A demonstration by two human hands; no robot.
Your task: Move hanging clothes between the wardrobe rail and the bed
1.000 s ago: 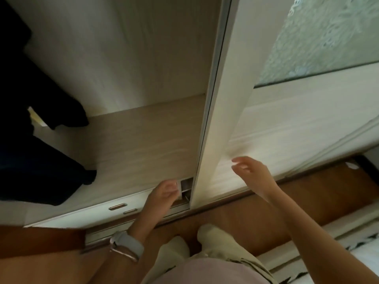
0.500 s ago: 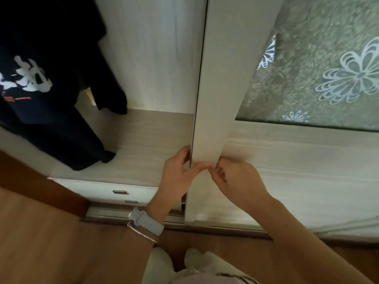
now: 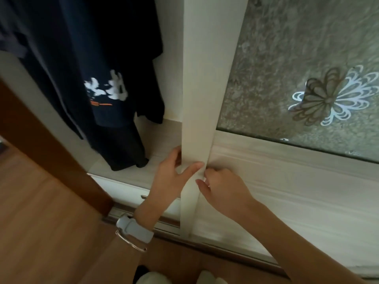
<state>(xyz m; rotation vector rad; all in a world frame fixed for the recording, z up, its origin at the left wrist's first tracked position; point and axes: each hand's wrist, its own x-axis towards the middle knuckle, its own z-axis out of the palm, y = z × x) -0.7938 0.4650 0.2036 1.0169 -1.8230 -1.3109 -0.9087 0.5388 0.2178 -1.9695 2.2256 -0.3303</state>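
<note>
Dark navy clothes [image 3: 86, 64] hang inside the open wardrobe at the upper left; one has a white and orange print [image 3: 106, 89]. The rail is out of view. The cream sliding door [image 3: 207, 78] stands upright in the middle. My left hand [image 3: 172, 177] wraps the door's left edge, fingers behind it and thumb across its front. My right hand [image 3: 223, 187] presses curled fingers against the door frame just right of the thumb. The bed is not in view.
The door's right panel is frosted glass [image 3: 307, 68] with flower patterns. A white drawer front [image 3: 123, 189] and floor track [image 3: 164, 224] run below the wardrobe shelf [image 3: 160, 136]. A brown panel [image 3: 51, 144] stands at left over the wooden floor [image 3: 51, 232].
Both hands rose from near the floor track and closed on the door's edge. The door has slid left, narrowing the opening. The view tilted up, showing more of the hanging clothes.
</note>
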